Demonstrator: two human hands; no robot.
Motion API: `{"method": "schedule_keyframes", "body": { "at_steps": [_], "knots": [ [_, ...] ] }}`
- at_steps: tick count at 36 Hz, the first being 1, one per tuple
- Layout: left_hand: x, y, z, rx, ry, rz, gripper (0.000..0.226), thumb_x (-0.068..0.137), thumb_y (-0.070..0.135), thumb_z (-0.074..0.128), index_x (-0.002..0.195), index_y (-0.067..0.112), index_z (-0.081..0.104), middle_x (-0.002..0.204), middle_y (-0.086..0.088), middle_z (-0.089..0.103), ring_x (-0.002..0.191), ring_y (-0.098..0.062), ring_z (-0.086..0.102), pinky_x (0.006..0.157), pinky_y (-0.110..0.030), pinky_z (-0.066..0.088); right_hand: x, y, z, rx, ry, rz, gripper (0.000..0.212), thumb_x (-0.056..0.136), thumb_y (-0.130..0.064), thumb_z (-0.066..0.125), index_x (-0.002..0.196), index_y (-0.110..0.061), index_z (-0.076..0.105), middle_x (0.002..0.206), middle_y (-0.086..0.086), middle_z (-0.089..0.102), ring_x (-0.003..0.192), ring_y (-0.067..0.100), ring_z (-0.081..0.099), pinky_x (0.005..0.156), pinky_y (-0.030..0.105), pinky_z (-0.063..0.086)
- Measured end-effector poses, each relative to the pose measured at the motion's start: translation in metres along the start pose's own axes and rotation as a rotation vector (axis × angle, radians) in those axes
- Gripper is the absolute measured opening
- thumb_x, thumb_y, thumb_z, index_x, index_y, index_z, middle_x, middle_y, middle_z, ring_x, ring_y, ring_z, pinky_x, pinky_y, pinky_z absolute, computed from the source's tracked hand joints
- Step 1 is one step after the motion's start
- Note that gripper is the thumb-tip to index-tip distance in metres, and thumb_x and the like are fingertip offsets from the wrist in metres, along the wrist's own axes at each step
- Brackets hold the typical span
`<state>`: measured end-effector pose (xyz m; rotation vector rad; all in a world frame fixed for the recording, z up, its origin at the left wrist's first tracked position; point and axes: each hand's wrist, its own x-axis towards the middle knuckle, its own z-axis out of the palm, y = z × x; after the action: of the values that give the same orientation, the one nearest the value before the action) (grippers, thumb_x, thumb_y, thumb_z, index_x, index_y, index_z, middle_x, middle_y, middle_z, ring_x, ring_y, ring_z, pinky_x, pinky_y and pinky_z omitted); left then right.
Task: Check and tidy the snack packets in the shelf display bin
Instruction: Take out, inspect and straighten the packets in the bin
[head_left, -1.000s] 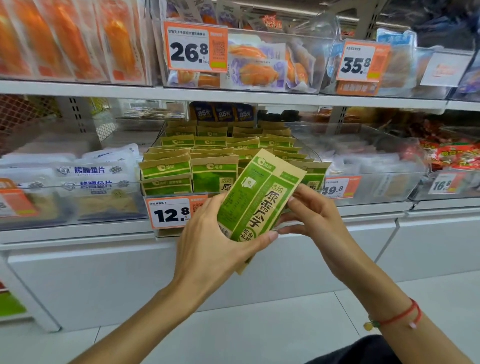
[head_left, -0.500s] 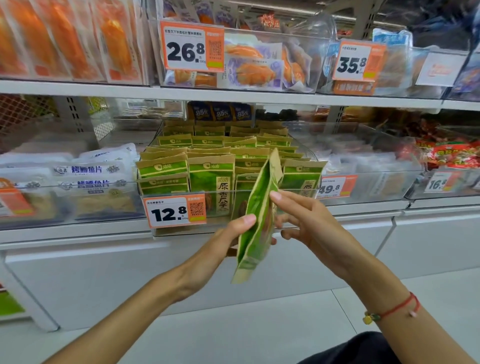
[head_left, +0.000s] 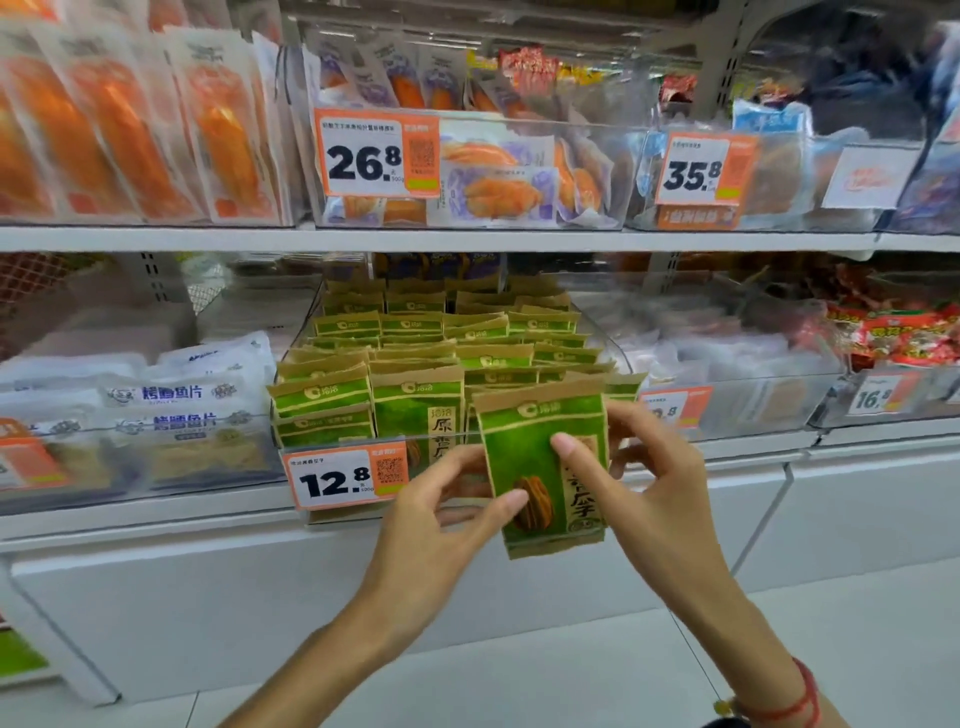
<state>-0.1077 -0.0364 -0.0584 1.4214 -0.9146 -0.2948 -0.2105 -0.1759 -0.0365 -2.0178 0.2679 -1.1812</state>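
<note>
Hands (head_left: 431, 514) (head_left: 649, 478) both grip one green packet (head_left: 540, 457) upright — before bin (head_left: 618, 358).

Held packet (head_left: 543, 467) before the bin (head_left: 613, 358), price tag (head_left: 345, 475) left.

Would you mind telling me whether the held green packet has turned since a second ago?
Yes. The green packet has turned from tilted, through edge-on, to upright and front-facing, just right of the 12.8 price tag.

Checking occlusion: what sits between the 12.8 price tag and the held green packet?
Head view: the left hand, its thumb pinching the packet near its lower left edge, beside the 12.8 tag.
</note>
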Motion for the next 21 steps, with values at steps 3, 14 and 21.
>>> {"method": "schedule_keyframes", "body": {
  "at_steps": [3,14,21],
  "knots": [
    [0.008,0.012,0.003,-0.01,0.042,0.031,0.032,0.076,0.032,0.069,0.108,0.028,0.064,0.1,0.021,0.072,0.095,0.001,0.068,0.08,-0.013,0.052,0.007,0.0,-0.006,-0.007,-0.098,0.004,0.029,0.082,-0.049,0.061,0.103,-0.03,0.065,0.1,-0.015,0.066,0.094,0.01,0.06,0.077,0.01,0.043],
    [0.114,0.067,-0.016,0.27,-0.099,0.094,0.026,0.086,0.029,0.07,0.108,0.041,0.065,0.107,0.028,0.067,0.105,0.012,0.058,0.09,-0.008,0.046,0.107,-0.016,-0.055,-0.043,-0.071,-0.175,0.024,0.088,-0.042,0.061,0.109,-0.032,0.059,0.104,-0.021,0.068,0.098,0.003,0.065,0.085,0.013,0.048],
    [0.171,0.059,-0.017,0.709,-0.306,0.041,0.02,0.091,0.029,0.067,0.108,0.04,0.067,0.107,0.025,0.065,0.095,0.01,0.058,0.094,-0.028,0.051,0.131,0.016,-0.071,0.183,0.032,0.089,0.027,0.072,-0.018,0.07,0.098,-0.022,0.064,0.089,-0.015,0.074,0.084,0.001,0.069,0.074,0.013,0.054]
  ]
}}
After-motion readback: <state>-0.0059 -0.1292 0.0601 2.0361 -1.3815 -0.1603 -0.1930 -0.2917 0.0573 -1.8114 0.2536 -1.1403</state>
